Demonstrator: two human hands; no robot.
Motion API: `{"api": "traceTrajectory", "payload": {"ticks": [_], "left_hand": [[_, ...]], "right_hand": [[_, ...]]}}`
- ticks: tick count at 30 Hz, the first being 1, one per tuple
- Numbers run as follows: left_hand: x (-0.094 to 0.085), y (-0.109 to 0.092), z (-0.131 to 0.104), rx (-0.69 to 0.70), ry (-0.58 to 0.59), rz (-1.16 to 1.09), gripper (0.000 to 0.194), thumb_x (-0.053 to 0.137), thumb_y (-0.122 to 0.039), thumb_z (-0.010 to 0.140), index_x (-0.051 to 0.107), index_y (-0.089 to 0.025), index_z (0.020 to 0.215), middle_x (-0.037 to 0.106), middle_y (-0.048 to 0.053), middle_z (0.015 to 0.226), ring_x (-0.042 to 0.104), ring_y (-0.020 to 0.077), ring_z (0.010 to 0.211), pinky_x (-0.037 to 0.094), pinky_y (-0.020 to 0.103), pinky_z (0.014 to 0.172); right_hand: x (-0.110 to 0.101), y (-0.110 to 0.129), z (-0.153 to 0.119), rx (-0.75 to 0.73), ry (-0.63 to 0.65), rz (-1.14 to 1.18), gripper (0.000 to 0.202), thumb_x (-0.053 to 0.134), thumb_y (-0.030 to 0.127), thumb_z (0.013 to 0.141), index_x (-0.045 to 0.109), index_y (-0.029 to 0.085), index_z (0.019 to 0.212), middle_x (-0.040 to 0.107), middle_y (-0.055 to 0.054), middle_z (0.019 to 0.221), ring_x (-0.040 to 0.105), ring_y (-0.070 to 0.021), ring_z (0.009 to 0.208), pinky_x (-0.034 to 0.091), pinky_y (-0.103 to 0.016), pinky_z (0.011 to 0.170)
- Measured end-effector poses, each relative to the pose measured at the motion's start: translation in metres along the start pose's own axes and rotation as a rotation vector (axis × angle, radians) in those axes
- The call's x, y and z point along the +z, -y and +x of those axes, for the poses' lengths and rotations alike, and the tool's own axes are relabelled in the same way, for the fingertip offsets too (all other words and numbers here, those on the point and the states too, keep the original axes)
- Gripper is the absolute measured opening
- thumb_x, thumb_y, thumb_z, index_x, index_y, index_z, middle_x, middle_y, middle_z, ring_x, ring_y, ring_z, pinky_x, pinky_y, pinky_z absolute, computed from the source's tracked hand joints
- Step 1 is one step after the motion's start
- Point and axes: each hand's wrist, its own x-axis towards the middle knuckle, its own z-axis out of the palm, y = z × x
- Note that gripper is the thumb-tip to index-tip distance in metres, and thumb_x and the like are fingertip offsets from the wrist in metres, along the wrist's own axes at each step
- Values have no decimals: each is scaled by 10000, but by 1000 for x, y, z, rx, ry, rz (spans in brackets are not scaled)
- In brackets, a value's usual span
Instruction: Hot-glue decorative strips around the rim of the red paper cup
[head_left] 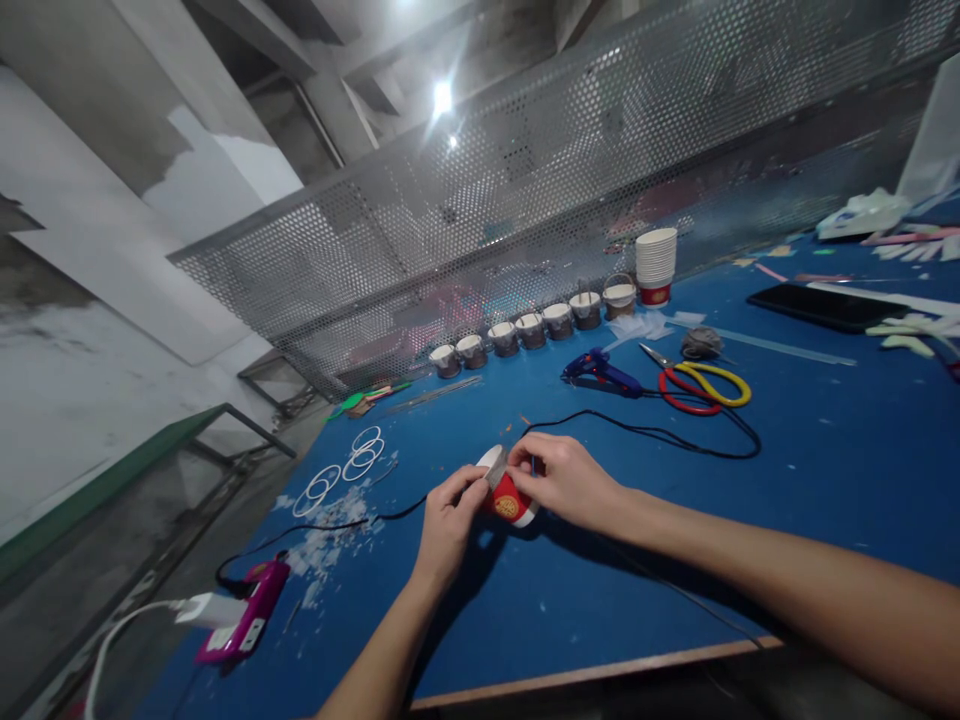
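A small red and white paper cup (514,504) with a yellow round print is tilted between my two hands, just above the blue table. My left hand (452,512) is closed around its left side, thumb near the rim. Along the upper part of the cup runs a band of grey yarn (496,472). The fingers of my right hand (564,478) are pinched at the rim, against this yarn; their tips are partly hidden. A thin grey strand (679,592) trails from below my right wrist to the table's front edge.
Behind are a blue glue gun (604,372), scissors (701,388), a grey yarn ball (702,343), a row of wrapped cups (531,331) and a cup stack (656,262). White rings (363,455) and a magenta power strip (247,615) lie left. A black cable (405,513) crosses the table.
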Motion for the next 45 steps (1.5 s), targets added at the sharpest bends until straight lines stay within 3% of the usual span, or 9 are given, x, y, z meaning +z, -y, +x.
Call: {"api": "traceTrajectory", "payload": {"ticks": [6,14,20,28,37,45], "left_hand": [[-1,3,3,0,6,-5,252,573,-336,761,747,-154,761,688,35,744,583,177,727,457,238,671],[-2,-5,4,-77,72,-46,170,571,-273,753,706,-172,735,656,19,759,582,138,591,467,260,622],[-1,-8,3,-60,39,-40,143,570,-236,718,655,-170,623,591,-6,570,555,141,564,443,251,593],[2,-7,4,-50,61,-48,165,634,-298,711,693,-146,736,613,-3,656,527,119,558,436,229,570],[-1,-3,5,13,-36,34,138,608,-274,741,671,-163,691,618,4,694,544,143,676,431,234,648],[1,-3,5,-11,-56,20,91,622,-253,696,656,-173,670,607,-18,632,525,128,604,418,235,605]], "right_hand": [[-1,0,1,7,6,11,110,587,93,787,627,167,717,639,-13,704,545,-126,628,390,-234,600],[-5,-3,0,-27,27,-43,104,604,134,833,636,164,738,630,-3,683,524,-108,565,364,-220,555],[-7,-6,0,-127,42,-151,104,588,119,858,661,150,790,686,-62,801,613,-157,697,409,-250,637],[-6,-7,0,-148,15,-146,98,596,131,857,669,163,800,698,-54,799,620,-154,681,409,-247,625],[-4,-3,-5,-213,34,-83,109,591,138,855,636,151,756,633,-27,705,536,-124,589,373,-231,566],[-1,-6,-6,-271,41,-84,104,584,139,866,627,159,773,607,-13,696,517,-120,593,365,-226,565]]}}
